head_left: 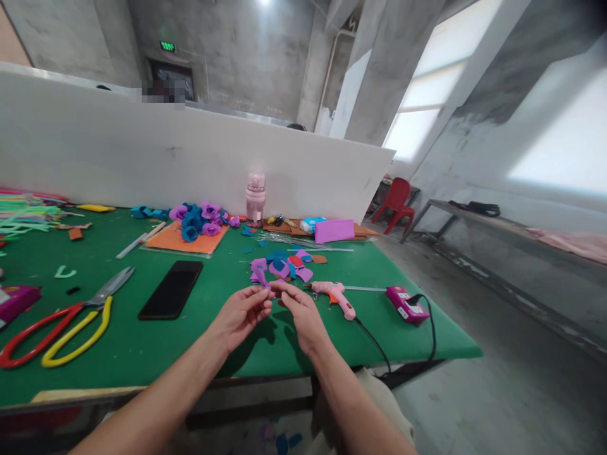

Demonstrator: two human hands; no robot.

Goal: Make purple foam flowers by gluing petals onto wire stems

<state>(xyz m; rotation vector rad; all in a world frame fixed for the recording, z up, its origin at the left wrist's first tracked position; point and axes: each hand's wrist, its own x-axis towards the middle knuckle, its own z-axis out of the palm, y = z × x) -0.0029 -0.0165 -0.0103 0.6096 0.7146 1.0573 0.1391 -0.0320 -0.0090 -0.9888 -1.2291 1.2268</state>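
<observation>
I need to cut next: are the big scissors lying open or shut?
Open. The scissors lie flat on the green table, red and yellow handles spread apart and blades slightly parted.

A single camera sits on the person's head, looking forward and down across the green table (142, 341) from its near edge. The forearms enter from the bottom, with both hands close below the lens. The view faces a white partition (142, 158) behind the table, and takes in the windows (427, 95) at right.

Bare concrete walls (246, 50), bright windows (427, 88), a white partition (142, 151) and a red chair (396, 199).
</observation>
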